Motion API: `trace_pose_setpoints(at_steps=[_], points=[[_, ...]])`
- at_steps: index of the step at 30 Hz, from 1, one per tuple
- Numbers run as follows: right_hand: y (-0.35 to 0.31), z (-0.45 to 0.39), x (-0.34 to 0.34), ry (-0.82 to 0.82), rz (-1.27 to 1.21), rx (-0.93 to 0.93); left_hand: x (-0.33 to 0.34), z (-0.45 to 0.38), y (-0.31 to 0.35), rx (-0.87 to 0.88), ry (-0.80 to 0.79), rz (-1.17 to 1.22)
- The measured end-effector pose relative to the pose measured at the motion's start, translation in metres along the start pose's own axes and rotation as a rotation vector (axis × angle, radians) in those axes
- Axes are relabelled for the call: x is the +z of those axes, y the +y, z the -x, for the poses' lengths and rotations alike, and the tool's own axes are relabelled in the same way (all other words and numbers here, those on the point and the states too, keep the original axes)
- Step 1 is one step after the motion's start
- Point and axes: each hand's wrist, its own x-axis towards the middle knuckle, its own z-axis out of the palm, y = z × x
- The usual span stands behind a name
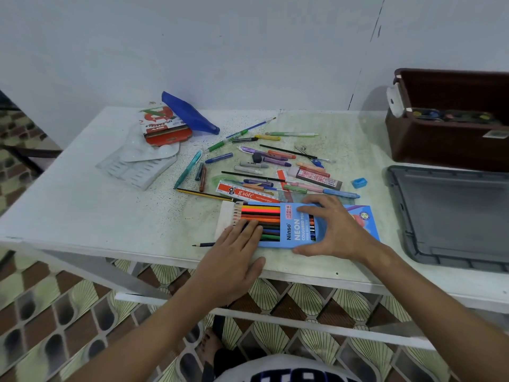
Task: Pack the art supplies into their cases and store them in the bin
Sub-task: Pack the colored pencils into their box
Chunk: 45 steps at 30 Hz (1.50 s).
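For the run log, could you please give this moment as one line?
step: boxing coloured pencils | left hand: fingers flat on pencils | right hand: grips blue pencil box | bin: open

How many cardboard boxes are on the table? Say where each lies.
2. The blue coloured-pencil box lies at the near edge, gripped by the right hand; the red oil-pastel box lies far left beside the blue pouch. Clutter may hide others.

Light-blue pencil box (297, 230); dark-brown bin (446, 144); grey lid (451, 216); blue pouch (190, 113).
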Motion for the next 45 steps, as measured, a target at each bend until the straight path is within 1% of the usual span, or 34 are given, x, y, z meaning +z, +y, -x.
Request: trace_pose_setpoints(at_steps=[2,3,4,5,6,7,10,11,14,16,18,20,24,26,27,29,32,33,35,36,39,42,45], points=[[0.001,0.0,0.001,-0.01,0.018,-0.014,-0.004,0.001,-0.005,0.051,-0.041,0.067],[0.002,0.0,0.001,-0.013,0.027,-0.022,-0.01,0.002,-0.006,0.06,-0.06,0.191],[0.002,0.0,0.001,-0.014,0.033,-0.027,-0.018,0.002,-0.005,0.03,-0.066,0.388],[0.002,0.0,0.001,-0.016,0.034,-0.029,-0.025,0.002,-0.007,-0.012,-0.046,0.581],[0.002,0.0,0.001,-0.016,0.032,-0.029,-0.029,0.002,-0.011,-0.041,-0.002,0.682],[0.002,0.0,0.001,-0.016,0.027,-0.027,-0.031,0.002,-0.016,-0.053,0.051,0.671],[0.002,0.0,0.0,-0.018,0.02,-0.03,-0.025,0.002,-0.039,-0.07,0.186,0.385],[0.002,-0.001,0.0,-0.019,0.021,-0.031,-0.024,0.003,-0.046,-0.079,0.207,0.302],[0.002,-0.002,-0.001,-0.02,0.024,-0.031,-0.028,0.003,-0.059,-0.06,0.182,0.193],[0.002,-0.002,-0.001,-0.024,0.033,-0.037,-0.032,0.002,-0.063,0.022,0.17,0.104],[0.003,-0.003,-0.002,-0.028,0.043,-0.043,-0.034,-0.001,-0.064,0.115,0.194,-0.053],[0.003,-0.003,-0.001,-0.035,0.048,-0.047,-0.034,-0.006,-0.059,0.154,0.177,-0.123],[0.001,-0.005,0.001,-0.035,0.037,-0.041,-0.031,-0.018,-0.036,0.24,0.17,-0.07],[0.0,-0.005,0.001,-0.03,0.025,-0.037,-0.029,-0.022,-0.022,0.262,0.136,0.076],[0.0,-0.005,0.001,-0.033,0.02,-0.034,-0.03,-0.023,-0.019,0.239,0.12,0.166],[-0.001,-0.004,-0.001,-0.04,0.021,-0.029,-0.032,-0.021,-0.02,0.178,0.118,0.251],[-0.001,-0.004,-0.001,-0.042,0.026,-0.032,-0.039,-0.011,-0.034,0.102,0.163,0.235],[0.0,-0.004,-0.001,-0.043,0.025,-0.031,-0.042,-0.008,-0.04,0.073,0.142,0.18],[0.001,-0.005,0.0,-0.043,0.026,-0.031,-0.047,-0.005,-0.048,0.014,0.05,0.09],[0.001,-0.005,0.0,-0.041,0.027,-0.032,-0.048,-0.005,-0.05,0.005,0.01,0.103],[0.0,-0.005,0.0,-0.033,0.025,-0.038,-0.048,-0.01,-0.042,0.055,0.007,0.178],[0.0,-0.005,0.001,-0.034,0.033,-0.043,-0.046,-0.02,-0.026,0.07,-0.035,0.185],[0.0,-0.004,0.0,-0.028,0.03,-0.038,-0.047,-0.024,-0.024,-0.015,0.047,0.214]])
